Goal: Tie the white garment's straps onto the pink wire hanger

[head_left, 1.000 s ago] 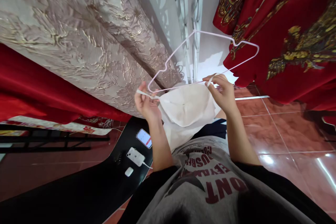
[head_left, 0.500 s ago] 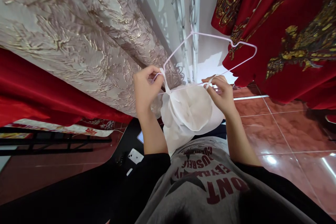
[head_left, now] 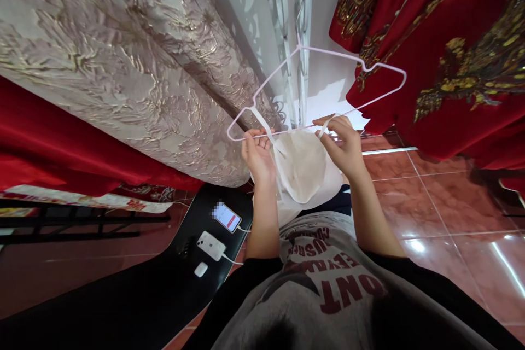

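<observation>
A pale pink clothes hanger (head_left: 331, 53) is held in front of me, its metal hook pointing up. My left hand (head_left: 261, 157) grips its lower bar near the left end, thumb in front and fingers behind. One strap of a white garment (head_left: 305, 167) is looped over the hanger's left shoulder notch and runs down beside those fingers. My right hand (head_left: 344, 139) is closed on the other strap (head_left: 327, 124), which loops up over its fingers by the lower bar. The garment's cupped top hangs below the bar, over my lap.
Gold-patterned pale fabric (head_left: 123, 65) hangs at the left, with red cloth (head_left: 49, 136) beneath. A red embroidered garment (head_left: 430, 54) hangs at the right. White metal rails (head_left: 301, 82) stand ahead. Two phones (head_left: 211, 245) with cables and a small white case (head_left: 200, 269) lie on a black bench (head_left: 164, 284).
The left strap now sits over the hanger's left notch. My left hand has moved down and right from that notch to the lower bar. My right hand stays nearly in place.
</observation>
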{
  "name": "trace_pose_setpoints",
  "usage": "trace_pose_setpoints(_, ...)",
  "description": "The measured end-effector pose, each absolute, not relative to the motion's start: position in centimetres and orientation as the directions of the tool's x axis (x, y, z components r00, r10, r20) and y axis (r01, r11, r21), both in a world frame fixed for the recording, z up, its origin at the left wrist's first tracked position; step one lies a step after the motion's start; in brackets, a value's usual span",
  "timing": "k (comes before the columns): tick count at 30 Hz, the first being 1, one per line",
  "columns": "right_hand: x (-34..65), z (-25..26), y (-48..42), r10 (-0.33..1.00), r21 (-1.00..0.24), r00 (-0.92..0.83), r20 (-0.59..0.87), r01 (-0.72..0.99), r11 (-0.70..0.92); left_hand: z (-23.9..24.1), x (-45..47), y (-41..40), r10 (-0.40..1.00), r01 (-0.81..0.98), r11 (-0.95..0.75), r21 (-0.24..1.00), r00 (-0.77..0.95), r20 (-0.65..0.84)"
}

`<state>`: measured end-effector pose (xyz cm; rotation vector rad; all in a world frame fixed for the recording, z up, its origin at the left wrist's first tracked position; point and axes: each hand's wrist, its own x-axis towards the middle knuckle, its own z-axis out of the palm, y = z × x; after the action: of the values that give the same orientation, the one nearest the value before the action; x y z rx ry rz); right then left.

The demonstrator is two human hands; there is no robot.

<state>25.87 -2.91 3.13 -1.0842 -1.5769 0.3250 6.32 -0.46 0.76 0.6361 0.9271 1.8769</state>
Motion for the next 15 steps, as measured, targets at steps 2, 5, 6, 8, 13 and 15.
trace_pose_setpoints(2, 26.0, 2.4, -2.8, 0.681, -0.709, 0.268, 0.682, 0.47, 0.525, 1.0, 6.3, -0.3, 0.891, -0.496, -0.294, 0.817, -0.452, 0.046)
trace_pose_setpoints(5, 27.8, 1.3, -1.9, 0.366, -0.717, 0.633, 0.682, 0.477, 0.509, 1.1, 5.5, -0.1, 0.891, -0.505, -0.302, 0.808, -0.451, 0.051)
trace_pose_setpoints(6, 29.0, 1.1, -1.5, 0.291, -0.715, 0.687, 0.666, 0.475, 0.513, 1.1, 5.1, -0.1, 0.889, -0.502, -0.31, 0.807, -0.453, 0.06)
trace_pose_setpoints(8, 31.6, 1.4, -0.7, 0.254, -0.708, 0.715, 0.651, 0.453, 0.542, 1.2, 4.6, -0.2, 0.887, -0.491, -0.316, 0.812, -0.456, 0.07)
trace_pose_setpoints(13, 36.1, 5.8, 0.1, 0.506, -0.735, 0.541, 0.672, 0.397, 0.55, 1.6, 3.8, -0.3, 0.904, -0.5, -0.296, 0.814, -0.421, 0.07)
trace_pose_setpoints(15, 36.3, 8.5, -0.2, 0.628, -0.759, 0.434, 0.646, 0.447, 0.473, 1.7, 3.7, -0.3, 0.906, -0.492, -0.286, 0.822, -0.418, 0.065)
